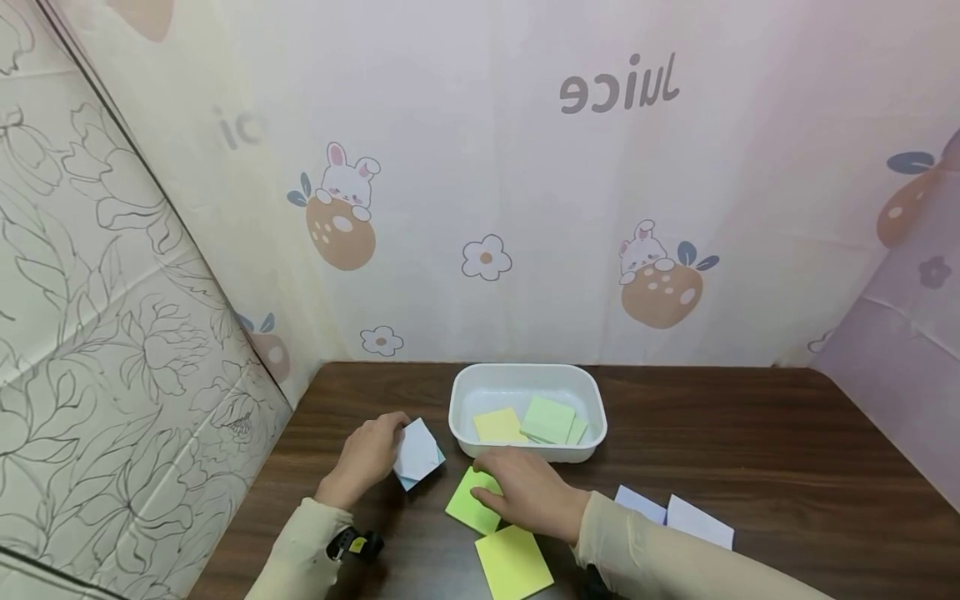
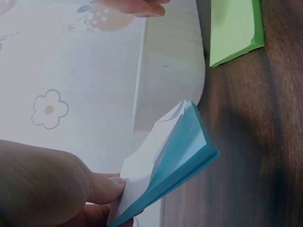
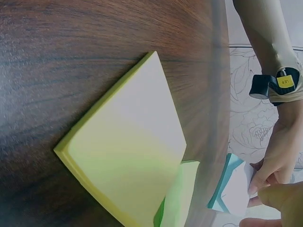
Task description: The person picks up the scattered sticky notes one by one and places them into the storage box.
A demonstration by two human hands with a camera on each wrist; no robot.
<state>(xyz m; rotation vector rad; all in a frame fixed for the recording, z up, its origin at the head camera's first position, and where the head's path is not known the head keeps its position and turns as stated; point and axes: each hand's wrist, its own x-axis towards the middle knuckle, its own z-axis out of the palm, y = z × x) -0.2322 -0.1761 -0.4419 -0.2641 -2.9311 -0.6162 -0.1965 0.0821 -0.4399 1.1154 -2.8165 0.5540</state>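
Observation:
My left hand [image 1: 367, 458] pinches a blue sticky-note pad [image 2: 182, 151] by one edge, thumb on top, to the left of the white tub. Its white top sheet lifts and bends away from the blue pages. My right hand [image 1: 528, 492] is over a bright green sticky-note pad [image 1: 468, 507] in front of the tub. Thumb and forefinger are spread apart, with nothing visible between them. Nearer to me, a yellow sticky-note pad [image 1: 513, 565] lies flat on the table, its corner overlapping the green one in the right wrist view [image 3: 125, 142].
The white plastic tub [image 1: 570, 453] stands at the table's back edge. In it lie a pale yellow pad [image 1: 498, 426] and pale green pads [image 1: 547, 419]. Two lavender pads [image 1: 700, 523] sit right of my right forearm. A printed curtain [image 1: 487, 167] hangs behind the wooden table [image 1: 780, 450].

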